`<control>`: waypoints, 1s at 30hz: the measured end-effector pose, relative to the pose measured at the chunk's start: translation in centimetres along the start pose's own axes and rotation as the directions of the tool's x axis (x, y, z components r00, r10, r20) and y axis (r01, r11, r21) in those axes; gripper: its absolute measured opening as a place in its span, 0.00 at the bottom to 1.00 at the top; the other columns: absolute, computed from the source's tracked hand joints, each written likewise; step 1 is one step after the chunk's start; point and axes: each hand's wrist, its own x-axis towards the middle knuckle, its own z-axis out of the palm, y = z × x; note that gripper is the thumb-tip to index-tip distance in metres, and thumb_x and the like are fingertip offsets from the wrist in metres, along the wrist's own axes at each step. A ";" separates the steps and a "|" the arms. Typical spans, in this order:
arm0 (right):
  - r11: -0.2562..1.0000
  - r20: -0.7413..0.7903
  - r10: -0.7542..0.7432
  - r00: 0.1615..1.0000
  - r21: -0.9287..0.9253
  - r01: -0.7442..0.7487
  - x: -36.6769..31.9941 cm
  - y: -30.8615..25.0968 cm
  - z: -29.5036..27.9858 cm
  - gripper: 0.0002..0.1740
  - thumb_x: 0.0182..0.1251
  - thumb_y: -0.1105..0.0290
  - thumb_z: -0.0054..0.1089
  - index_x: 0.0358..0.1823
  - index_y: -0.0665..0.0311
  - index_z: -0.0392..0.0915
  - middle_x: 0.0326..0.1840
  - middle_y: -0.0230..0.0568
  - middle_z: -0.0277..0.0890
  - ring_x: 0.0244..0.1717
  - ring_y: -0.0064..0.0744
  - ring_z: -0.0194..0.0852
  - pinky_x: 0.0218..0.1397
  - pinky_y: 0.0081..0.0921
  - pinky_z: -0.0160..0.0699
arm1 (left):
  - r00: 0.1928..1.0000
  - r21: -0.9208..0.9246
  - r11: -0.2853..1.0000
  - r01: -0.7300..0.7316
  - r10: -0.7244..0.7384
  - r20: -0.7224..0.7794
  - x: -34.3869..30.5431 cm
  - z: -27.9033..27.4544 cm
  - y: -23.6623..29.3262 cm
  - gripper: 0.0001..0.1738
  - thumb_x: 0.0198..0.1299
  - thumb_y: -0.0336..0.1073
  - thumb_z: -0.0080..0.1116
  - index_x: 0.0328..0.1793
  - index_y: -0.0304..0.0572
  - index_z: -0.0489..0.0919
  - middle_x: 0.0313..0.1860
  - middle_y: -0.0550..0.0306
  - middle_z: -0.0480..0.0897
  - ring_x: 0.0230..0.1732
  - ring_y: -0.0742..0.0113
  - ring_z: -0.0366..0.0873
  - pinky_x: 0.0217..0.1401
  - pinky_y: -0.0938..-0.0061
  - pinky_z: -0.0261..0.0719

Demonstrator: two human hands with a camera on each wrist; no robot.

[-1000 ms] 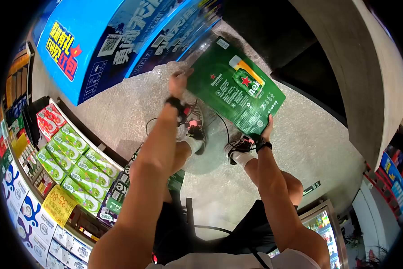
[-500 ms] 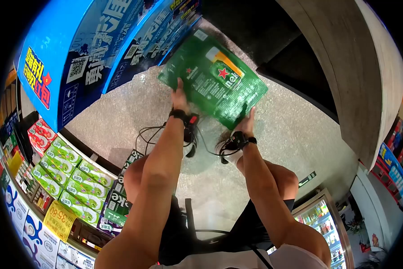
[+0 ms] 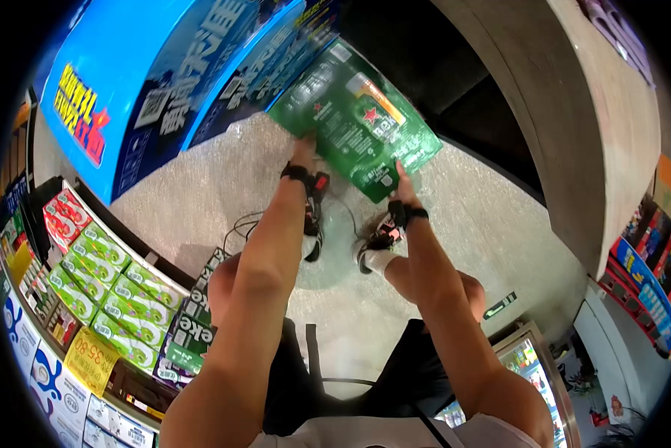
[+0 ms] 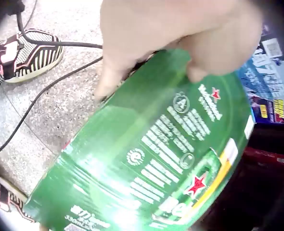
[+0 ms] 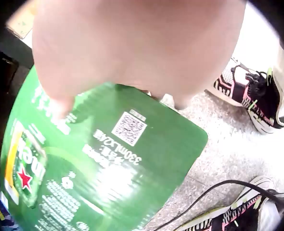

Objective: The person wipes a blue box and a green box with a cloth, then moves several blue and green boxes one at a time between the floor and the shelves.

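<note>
A green Heineken beer case [image 3: 343, 138], with a red star and a beer glass printed on its face, is tilted between both hands in front of the shoes. My left hand [image 3: 303, 153] grips its near edge on the left. The left wrist view shows that thumb on the printed face of the case [image 4: 108, 149] and the fingers over the edge. At the near right corner my right hand [image 3: 404, 184] holds it. In the right wrist view, the thumb lies on the face near a QR code, and the other fingers go behind the edge, mostly hidden.
Large blue cartons [image 3: 141, 104] stand just left of the case. A dark recess under a pale curved counter [image 3: 533, 97] lies to the right. Green and red drink packs [image 3: 111, 261] fill a shelf at lower left. Black cable [image 3: 242, 224] trails near the shoes [image 3: 380, 235].
The case has shifted left and slightly up the head view, closer to the blue cartons. My left hand moved from its left corner to further along the near edge. Both hands keep hold.
</note>
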 end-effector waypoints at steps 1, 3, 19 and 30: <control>0.992 0.056 -0.123 0.991 -0.036 0.125 1.8 0.9 -1.7 0.32 0.72 0.46 0.53 0.65 0.65 0.71 0.53 0.32 0.78 0.51 0.28 0.74 0.54 0.29 0.73 | 0.975 0.022 0.993 0.120 -0.122 0.186 -0.6 -0.9 0.4 0.36 0.69 0.54 0.49 0.78 0.50 0.55 0.76 0.53 0.59 0.73 0.48 0.61 0.66 0.45 0.70; 0.921 -0.021 -0.283 0.959 -0.286 0.265 -0.6 -0.3 -1.1 0.38 0.68 0.45 0.58 0.67 0.69 0.68 0.60 0.41 0.75 0.57 0.32 0.72 0.58 0.29 0.72 | 0.950 0.307 0.946 -0.107 0.006 0.313 -0.5 -3.2 -3.1 0.38 0.66 0.49 0.52 0.78 0.44 0.55 0.75 0.50 0.62 0.66 0.49 0.69 0.64 0.55 0.72; 0.469 0.466 0.212 0.859 -0.820 0.328 -27.5 -1.0 11.9 0.23 0.68 0.56 0.60 0.57 0.63 0.77 0.48 0.39 0.78 0.45 0.27 0.78 0.44 0.23 0.75 | 0.960 -0.227 0.934 -0.276 0.254 -0.121 -38.4 -20.4 -10.5 0.16 0.67 0.42 0.53 0.48 0.36 0.81 0.34 0.65 0.80 0.34 0.74 0.74 0.39 0.77 0.73; 0.051 0.278 0.446 0.851 -0.957 0.286 -28.9 6.8 19.0 0.23 0.72 0.55 0.56 0.58 0.66 0.75 0.53 0.39 0.79 0.49 0.32 0.79 0.45 0.25 0.80 | 0.438 -0.500 0.787 -0.360 -0.331 -0.836 -50.5 -31.3 -35.3 0.17 0.68 0.45 0.53 0.35 0.38 0.79 0.22 0.59 0.74 0.24 0.70 0.75 0.31 0.75 0.76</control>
